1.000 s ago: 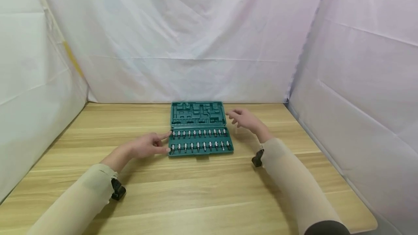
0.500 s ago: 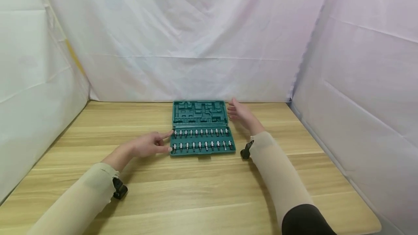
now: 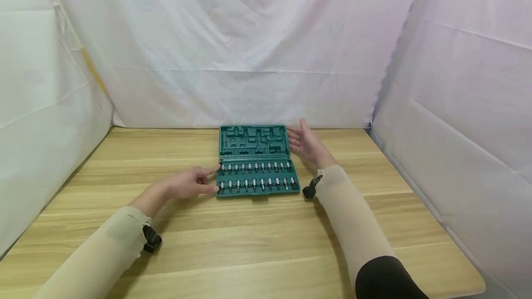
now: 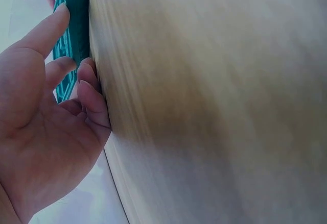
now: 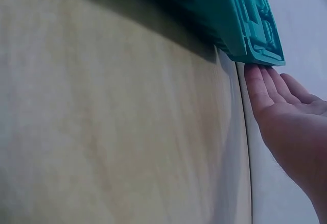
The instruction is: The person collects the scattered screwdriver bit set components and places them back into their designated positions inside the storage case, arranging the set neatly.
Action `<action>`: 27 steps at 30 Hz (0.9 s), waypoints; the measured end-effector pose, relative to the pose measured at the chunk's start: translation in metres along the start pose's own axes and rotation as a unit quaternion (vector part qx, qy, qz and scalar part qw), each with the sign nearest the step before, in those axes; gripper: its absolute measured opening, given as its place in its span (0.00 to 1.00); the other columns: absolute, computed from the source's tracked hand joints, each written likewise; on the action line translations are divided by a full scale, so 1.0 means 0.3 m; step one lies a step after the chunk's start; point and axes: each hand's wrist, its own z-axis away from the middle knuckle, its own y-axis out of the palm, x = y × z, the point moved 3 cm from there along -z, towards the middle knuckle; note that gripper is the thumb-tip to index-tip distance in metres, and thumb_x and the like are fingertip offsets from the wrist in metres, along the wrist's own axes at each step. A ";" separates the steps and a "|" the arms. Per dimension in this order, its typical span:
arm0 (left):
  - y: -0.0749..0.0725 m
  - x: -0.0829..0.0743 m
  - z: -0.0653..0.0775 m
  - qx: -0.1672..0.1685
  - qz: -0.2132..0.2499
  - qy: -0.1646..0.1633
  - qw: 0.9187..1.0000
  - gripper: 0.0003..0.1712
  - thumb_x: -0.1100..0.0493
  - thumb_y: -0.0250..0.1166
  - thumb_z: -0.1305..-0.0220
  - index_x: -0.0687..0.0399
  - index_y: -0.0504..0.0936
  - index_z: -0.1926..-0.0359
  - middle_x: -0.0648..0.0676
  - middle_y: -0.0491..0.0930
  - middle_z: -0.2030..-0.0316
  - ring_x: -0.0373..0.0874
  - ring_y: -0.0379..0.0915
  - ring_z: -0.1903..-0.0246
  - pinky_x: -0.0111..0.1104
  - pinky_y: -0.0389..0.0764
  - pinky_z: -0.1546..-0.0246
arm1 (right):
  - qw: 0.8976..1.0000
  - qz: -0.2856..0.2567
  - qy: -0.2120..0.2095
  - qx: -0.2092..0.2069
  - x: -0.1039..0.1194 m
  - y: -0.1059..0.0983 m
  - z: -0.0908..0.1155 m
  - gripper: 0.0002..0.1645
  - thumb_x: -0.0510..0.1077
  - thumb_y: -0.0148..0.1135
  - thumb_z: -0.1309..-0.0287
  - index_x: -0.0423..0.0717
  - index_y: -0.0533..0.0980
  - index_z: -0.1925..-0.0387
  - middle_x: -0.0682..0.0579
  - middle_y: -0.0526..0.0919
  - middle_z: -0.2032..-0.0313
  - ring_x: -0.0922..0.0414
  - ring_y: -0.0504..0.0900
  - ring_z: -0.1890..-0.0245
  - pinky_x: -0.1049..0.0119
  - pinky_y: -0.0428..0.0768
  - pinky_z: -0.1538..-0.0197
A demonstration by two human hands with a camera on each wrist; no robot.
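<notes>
A green plastic case (image 3: 255,177) lies open on the table, its hinged lid (image 3: 254,129) folded back toward the curtain. Two rows of metal bit sockets (image 3: 255,184) fill the near half. Along the case's left edge rests my left hand (image 3: 184,185), thumb at the near corner and index finger by the hinge. The left wrist view shows the thumb (image 4: 48,30) on the case's rim, with the lower fingers bent against its side. On the opposite side, my right hand (image 3: 308,144) has straight fingers touching the lid's right edge, as the right wrist view shows too.
The wooden table (image 3: 249,248) extends in front of the case and to both sides. A white curtain (image 3: 249,59) hangs just behind the lid. White sheets also stand at the left (image 3: 37,105) and right (image 3: 465,105). Each wrist carries a small black camera (image 3: 152,240).
My right hand has moved left and away from me, straightening its fingers, and now touches the lid's right edge. My left hand keeps its place at the case's left edge.
</notes>
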 end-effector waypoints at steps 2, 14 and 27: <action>-0.001 0.000 0.001 -0.001 -0.001 -0.003 1.000 0.50 0.46 0.70 0.21 0.49 0.53 0.11 0.50 0.72 0.71 0.45 0.65 0.70 0.35 0.71 0.67 | 1.000 -0.016 -0.005 0.002 0.000 -0.002 0.003 0.55 0.77 0.25 0.18 0.45 0.45 0.10 0.44 0.47 0.11 0.46 0.49 0.11 0.50 0.52 0.12; 0.001 0.005 -0.007 0.001 0.003 -0.019 1.000 0.50 0.44 0.70 0.22 0.45 0.54 0.11 0.51 0.73 0.71 0.45 0.64 0.71 0.36 0.70 0.67 | 0.998 -0.031 -0.043 0.019 0.016 -0.004 0.032 0.53 0.77 0.25 0.17 0.46 0.47 0.10 0.44 0.47 0.11 0.46 0.49 0.11 0.50 0.51 0.12; -0.001 0.007 -0.012 0.003 0.001 -0.028 1.000 0.50 0.44 0.70 0.22 0.44 0.53 0.11 0.53 0.76 0.67 0.46 0.66 0.69 0.37 0.71 0.65 | 0.995 -0.021 -0.083 0.048 0.059 0.003 0.079 0.46 0.73 0.25 0.14 0.55 0.51 0.10 0.41 0.46 0.11 0.41 0.48 0.11 0.43 0.49 0.12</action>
